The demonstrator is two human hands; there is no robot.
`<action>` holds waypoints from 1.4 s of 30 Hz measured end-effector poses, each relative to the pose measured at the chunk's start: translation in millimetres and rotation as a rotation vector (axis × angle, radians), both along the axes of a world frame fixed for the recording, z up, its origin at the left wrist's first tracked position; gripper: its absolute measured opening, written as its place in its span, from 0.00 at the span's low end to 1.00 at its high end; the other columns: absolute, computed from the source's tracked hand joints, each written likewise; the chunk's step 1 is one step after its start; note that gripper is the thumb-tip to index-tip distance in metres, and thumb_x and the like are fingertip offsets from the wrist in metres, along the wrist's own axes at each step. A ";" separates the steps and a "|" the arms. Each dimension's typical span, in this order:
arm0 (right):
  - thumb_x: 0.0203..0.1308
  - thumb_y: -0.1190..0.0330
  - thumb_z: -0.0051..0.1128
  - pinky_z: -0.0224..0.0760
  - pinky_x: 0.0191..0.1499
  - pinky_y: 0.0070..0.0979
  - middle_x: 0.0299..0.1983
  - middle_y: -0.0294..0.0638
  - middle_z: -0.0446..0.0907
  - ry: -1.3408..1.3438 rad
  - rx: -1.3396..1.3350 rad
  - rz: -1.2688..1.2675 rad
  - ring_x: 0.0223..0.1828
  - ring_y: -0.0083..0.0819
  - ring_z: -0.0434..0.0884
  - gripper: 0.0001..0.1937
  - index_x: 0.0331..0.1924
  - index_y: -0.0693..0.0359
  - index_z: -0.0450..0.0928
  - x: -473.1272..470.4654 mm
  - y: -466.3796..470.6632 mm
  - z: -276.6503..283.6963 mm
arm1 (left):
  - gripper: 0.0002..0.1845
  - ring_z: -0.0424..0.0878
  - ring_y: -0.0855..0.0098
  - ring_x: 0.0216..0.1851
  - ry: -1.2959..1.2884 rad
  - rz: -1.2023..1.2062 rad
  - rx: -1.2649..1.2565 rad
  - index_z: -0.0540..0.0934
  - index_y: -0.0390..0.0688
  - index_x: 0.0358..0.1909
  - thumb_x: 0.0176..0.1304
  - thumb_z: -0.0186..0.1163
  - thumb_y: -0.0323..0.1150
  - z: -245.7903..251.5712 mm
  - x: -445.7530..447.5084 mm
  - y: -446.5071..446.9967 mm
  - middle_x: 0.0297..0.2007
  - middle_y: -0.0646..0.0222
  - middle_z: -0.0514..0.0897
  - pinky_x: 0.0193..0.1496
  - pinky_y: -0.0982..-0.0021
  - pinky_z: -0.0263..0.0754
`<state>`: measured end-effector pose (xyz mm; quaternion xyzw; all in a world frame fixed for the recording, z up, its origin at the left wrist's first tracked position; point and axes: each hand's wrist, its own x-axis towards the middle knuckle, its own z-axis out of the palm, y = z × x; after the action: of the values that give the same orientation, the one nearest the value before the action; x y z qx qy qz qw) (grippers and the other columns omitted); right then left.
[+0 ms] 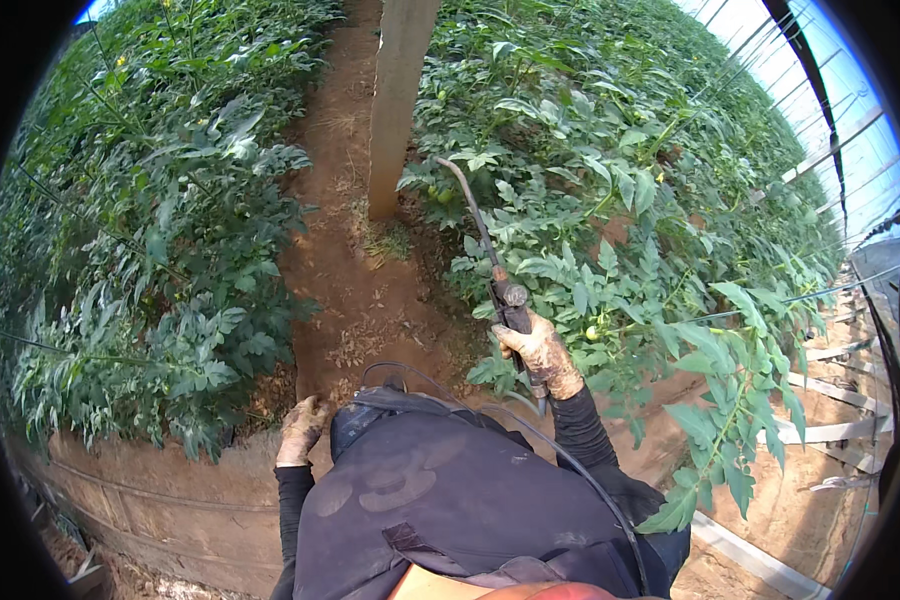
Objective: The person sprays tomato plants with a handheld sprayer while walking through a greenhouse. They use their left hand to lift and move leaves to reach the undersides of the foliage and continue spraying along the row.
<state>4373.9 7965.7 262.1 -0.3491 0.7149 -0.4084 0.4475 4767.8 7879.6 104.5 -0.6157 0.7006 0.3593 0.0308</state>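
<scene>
My right hand point(544, 352), in a soiled glove or coated with dried dirt, grips the dark handle of a spray wand point(511, 300). A round knob sits just above the fingers, and the wand's thin bent tube point(474, 201) reaches up and left to the edge of the tomato plants point(562, 217). From the wand's lower end a thin hose point(596, 491) appears to run down along my dark clothing. Low on the left, my left hand point(304, 431), equally dirty, is beside my body near the wall edge. Its fingers are bent and partly hidden; no held thing shows.
Another row of tomato plants point(157, 225) lines the left side. Between the rows runs a bare dirt path point(337, 300), with a concrete post point(401, 97) standing in it. A low earthen-coloured wall point(157, 487) borders the left bed. Leafy stems overhang at right, near pale slats point(825, 431).
</scene>
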 end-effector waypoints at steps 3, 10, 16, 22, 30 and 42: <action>0.57 0.60 0.63 0.70 0.30 0.20 0.25 0.31 0.77 -0.101 -0.017 -0.094 0.24 0.19 0.75 0.15 0.41 0.62 0.76 -7.0 -52.8 -12.7 | 0.23 0.78 0.54 0.52 0.092 -0.207 -0.184 0.78 0.38 0.51 0.63 0.56 0.46 16.6 -37.8 -68.0 0.50 0.52 0.80 0.55 0.59 0.71; 0.55 0.60 0.65 0.71 0.31 0.20 0.29 0.32 0.79 -0.065 0.091 -0.198 0.25 0.19 0.77 0.18 0.46 0.63 0.77 -23.5 -132.3 -29.6 | 0.23 0.77 0.55 0.54 0.212 -0.436 -0.151 0.77 0.38 0.52 0.61 0.57 0.44 35.7 -100.2 -206.0 0.50 0.53 0.80 0.56 0.60 0.70; 0.58 0.67 0.62 0.71 0.29 0.20 0.28 0.34 0.77 -0.111 0.058 -0.411 0.26 0.20 0.76 0.12 0.41 0.65 0.77 -21.3 -216.9 -29.9 | 0.25 0.79 0.55 0.50 0.278 -0.689 -0.175 0.76 0.38 0.54 0.59 0.60 0.44 26.7 -170.9 -335.6 0.46 0.53 0.82 0.52 0.58 0.73; 0.57 0.68 0.63 0.70 0.31 0.19 0.28 0.31 0.77 -0.075 0.122 -0.299 0.27 0.18 0.75 0.11 0.41 0.64 0.78 -9.4 -335.8 -18.0 | 0.22 0.79 0.54 0.49 0.495 -0.706 -0.371 0.76 0.37 0.52 0.60 0.59 0.41 52.6 -209.8 -467.6 0.46 0.54 0.82 0.52 0.58 0.73; 0.58 0.66 0.62 0.71 0.34 0.21 0.29 0.34 0.78 -0.100 0.118 -0.114 0.28 0.21 0.76 0.14 0.45 0.64 0.77 -23.3 -478.4 -32.8 | 0.22 0.78 0.54 0.52 0.470 -0.329 -0.475 0.75 0.40 0.55 0.62 0.59 0.40 52.6 -254.9 -627.5 0.50 0.55 0.81 0.54 0.60 0.72; 0.58 0.67 0.64 0.75 0.33 0.25 0.30 0.38 0.80 -0.172 -0.030 0.124 0.27 0.24 0.79 0.17 0.48 0.67 0.75 -86.1 -692.4 -56.8 | 0.26 0.77 0.55 0.54 0.278 -0.003 -0.426 0.74 0.38 0.55 0.62 0.56 0.46 60.4 -311.2 -842.6 0.51 0.53 0.80 0.57 0.59 0.70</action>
<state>4287.8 7273.3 205.3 -0.3631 0.6446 -0.4191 0.5263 4456.6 7037.0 164.9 -0.5519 0.7589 0.2849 -0.1957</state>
